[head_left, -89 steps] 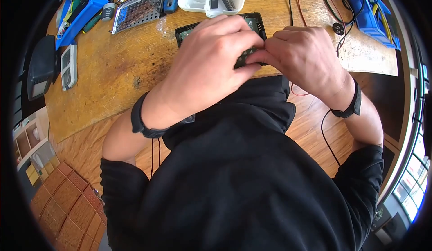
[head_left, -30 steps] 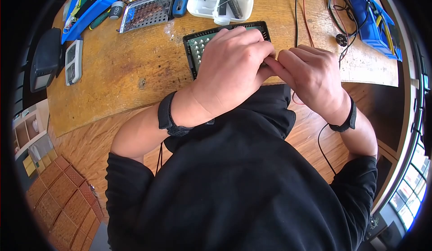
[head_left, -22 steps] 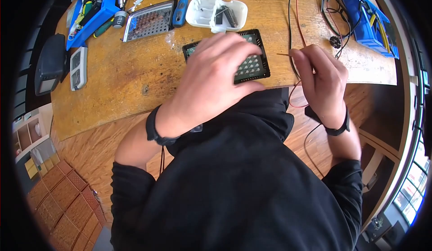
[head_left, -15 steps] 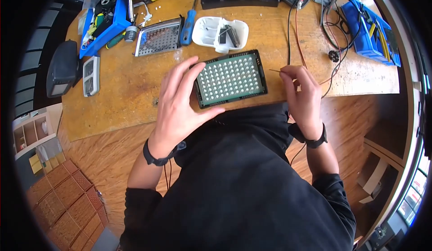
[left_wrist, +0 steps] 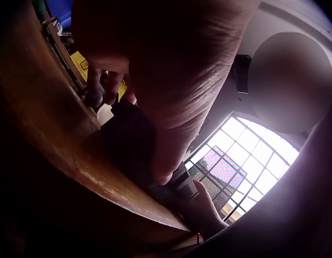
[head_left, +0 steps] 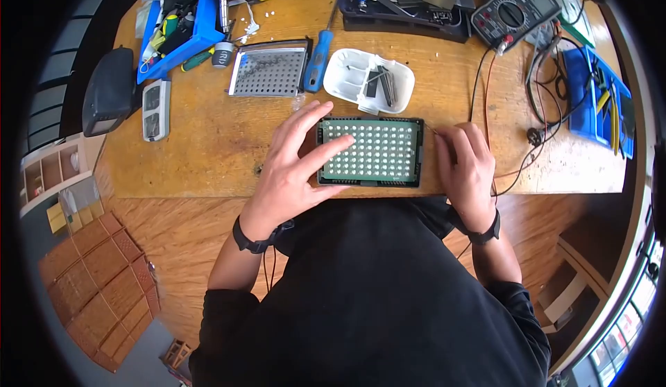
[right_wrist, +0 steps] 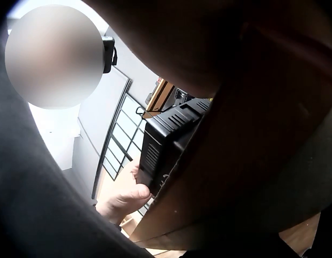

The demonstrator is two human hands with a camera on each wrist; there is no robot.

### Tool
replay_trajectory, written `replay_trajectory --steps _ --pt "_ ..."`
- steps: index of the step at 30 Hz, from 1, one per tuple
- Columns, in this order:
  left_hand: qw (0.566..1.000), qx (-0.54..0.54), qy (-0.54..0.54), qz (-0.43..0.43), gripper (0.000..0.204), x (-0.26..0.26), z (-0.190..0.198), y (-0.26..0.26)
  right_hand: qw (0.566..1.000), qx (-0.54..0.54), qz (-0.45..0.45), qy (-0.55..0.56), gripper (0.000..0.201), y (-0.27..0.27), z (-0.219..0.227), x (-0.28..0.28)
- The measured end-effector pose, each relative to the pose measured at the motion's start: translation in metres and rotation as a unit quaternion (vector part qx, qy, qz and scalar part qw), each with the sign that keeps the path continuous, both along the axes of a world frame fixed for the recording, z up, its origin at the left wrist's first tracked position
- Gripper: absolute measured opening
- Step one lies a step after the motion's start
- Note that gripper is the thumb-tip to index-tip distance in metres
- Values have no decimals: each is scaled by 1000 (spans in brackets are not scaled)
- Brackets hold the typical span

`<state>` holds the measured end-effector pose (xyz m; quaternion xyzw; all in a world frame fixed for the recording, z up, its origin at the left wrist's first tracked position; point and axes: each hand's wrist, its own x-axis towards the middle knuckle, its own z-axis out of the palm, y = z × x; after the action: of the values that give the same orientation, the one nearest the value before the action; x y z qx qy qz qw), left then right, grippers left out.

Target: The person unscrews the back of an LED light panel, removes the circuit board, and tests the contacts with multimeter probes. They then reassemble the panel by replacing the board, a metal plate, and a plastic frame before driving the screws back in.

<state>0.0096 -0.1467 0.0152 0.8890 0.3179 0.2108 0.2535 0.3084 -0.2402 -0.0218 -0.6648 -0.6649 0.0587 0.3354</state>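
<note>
A black-framed LED light panel (head_left: 381, 152), with rows of white LEDs on a green board, lies face up near the bench's front edge. My left hand (head_left: 281, 184) holds it at the left end, thumb along the near edge and one finger reaching over the LEDs. The panel's vented black case (right_wrist: 163, 134) shows in the right wrist view, with the left thumb at its corner. Just right of the panel, my right hand (head_left: 470, 168) pinches a thin brownish rod (head_left: 431, 130), its tip close to the frame. The right wrist view does not show the rod.
Behind the panel stand a white open case (head_left: 347, 75), a blue-handled screwdriver (head_left: 318, 61) and a perforated metal plate (head_left: 270, 75). A multimeter (head_left: 513, 14) with trailing leads sits back right. Blue bins (head_left: 201, 30) hold tools on both sides.
My hands have parted from over the panel's right side, uncovering the LEDs. The left moved to the left end; the right moved away with the rod, then back near the frame. The panel sits straighter.
</note>
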Motion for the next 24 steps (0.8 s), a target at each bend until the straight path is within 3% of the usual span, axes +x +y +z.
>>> replay_trajectory --steps 17,24 --pt "999 -38 -9 22 68 5 3 -3 998 -13 53 28 16 6 4 9" --pt "998 -54 -19 14 76 -7 19 -2 999 -26 22 15 15 4 5 3"
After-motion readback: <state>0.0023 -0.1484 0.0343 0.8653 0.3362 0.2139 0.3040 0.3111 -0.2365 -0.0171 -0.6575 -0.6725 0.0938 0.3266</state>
